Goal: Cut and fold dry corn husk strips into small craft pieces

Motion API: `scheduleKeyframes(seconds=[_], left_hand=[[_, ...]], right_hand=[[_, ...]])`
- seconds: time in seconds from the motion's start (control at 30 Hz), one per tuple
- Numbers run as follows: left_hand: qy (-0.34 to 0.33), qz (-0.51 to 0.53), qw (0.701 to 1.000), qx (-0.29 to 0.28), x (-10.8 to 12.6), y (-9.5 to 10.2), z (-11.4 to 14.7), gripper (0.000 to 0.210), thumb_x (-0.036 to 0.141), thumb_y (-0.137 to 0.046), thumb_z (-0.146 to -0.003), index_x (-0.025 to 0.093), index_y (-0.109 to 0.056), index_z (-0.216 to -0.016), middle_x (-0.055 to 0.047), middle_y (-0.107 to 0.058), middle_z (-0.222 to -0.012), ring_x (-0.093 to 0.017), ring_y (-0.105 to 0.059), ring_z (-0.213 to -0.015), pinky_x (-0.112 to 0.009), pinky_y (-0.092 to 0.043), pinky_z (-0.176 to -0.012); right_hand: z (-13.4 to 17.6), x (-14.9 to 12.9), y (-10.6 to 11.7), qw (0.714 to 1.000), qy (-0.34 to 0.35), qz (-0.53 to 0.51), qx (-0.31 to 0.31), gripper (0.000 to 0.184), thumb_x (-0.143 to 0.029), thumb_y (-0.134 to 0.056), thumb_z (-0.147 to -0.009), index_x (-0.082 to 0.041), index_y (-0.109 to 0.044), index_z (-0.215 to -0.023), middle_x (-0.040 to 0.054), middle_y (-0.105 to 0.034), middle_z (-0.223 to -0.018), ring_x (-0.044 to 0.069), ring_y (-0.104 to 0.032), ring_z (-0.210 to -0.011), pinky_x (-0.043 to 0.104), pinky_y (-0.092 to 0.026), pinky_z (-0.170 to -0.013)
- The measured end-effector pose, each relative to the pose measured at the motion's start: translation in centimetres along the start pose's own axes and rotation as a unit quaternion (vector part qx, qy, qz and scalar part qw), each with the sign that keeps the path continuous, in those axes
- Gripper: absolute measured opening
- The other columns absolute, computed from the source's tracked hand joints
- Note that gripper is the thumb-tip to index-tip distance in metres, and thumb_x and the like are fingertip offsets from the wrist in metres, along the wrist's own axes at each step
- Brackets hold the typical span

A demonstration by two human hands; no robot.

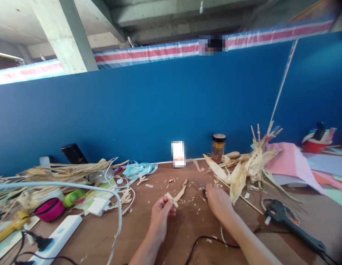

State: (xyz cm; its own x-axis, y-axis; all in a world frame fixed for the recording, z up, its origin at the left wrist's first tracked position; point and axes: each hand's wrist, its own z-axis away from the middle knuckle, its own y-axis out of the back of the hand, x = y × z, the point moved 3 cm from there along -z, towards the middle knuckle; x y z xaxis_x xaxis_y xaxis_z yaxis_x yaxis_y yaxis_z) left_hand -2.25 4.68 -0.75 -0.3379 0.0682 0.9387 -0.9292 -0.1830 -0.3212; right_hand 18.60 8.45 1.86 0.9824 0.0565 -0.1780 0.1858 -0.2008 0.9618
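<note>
While the left hand (161, 213) pinches a husk strip (182, 191) short of the table's (182, 235) far edge, too hard a pull could split it.
Next, the dark-handled tool (204, 191) is at the right hand (219, 200), whose grip I cannot tell; a loose one might slip. Under that forearm, a snagged cord (205, 236) might disturb the glue gun (296, 229).

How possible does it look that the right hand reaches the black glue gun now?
Probably yes. The glue gun lies to the right of the right hand, with mainly a thin stick lying low between them; the hand might first release the dark-handled tool it seems to hold.
</note>
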Motion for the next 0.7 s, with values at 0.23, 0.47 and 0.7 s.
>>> scheduleKeyframes(seconds=[0.23,0.47,0.7], left_hand=[[0.008,0.011,1.0,0.006,0.2,-0.2,0.1,0.027,0.037,-0.068,-0.058,0.014,-0.055,-0.066,0.004,-0.053,-0.051,-0.005,-0.048,-0.045,-0.016,-0.038,-0.044],[0.015,0.04,0.999,0.013,0.3,0.1,0.1,0.024,0.034,-0.067,-0.061,0.015,-0.055,-0.068,0.005,-0.052,-0.053,-0.004,-0.048,-0.045,-0.014,-0.038,-0.045],[0.03,0.039,0.998,0.034,0.9,0.2,0.1,0.025,0.033,-0.069,-0.057,0.015,-0.055,-0.066,0.006,-0.051,-0.051,-0.004,-0.046,-0.044,-0.014,-0.038,-0.045]], right_hand=[[0.4,-2.4,-0.8,0.926,0.033,-0.375,0.018,0.022,-0.02,-0.04,-0.079,-0.018,-0.044,-0.1,0.0036,-0.059,-0.077,0.016,-0.056,-0.069,0.026,-0.04,-0.063],[3.1,-7.0,-1.3,0.78,0.104,-0.591,-0.178,0.031,-0.024,-0.056,-0.069,-0.018,-0.052,-0.1,-0.0015,-0.058,-0.07,0.012,-0.052,-0.063,0.02,-0.04,-0.057],[3.5,-7.2,-1.1,0.764,0.134,-0.585,-0.237,0.029,-0.02,-0.058,-0.066,-0.018,-0.058,-0.095,-0.0032,-0.058,-0.066,0.008,-0.046,-0.055,0.017,-0.033,-0.05]])
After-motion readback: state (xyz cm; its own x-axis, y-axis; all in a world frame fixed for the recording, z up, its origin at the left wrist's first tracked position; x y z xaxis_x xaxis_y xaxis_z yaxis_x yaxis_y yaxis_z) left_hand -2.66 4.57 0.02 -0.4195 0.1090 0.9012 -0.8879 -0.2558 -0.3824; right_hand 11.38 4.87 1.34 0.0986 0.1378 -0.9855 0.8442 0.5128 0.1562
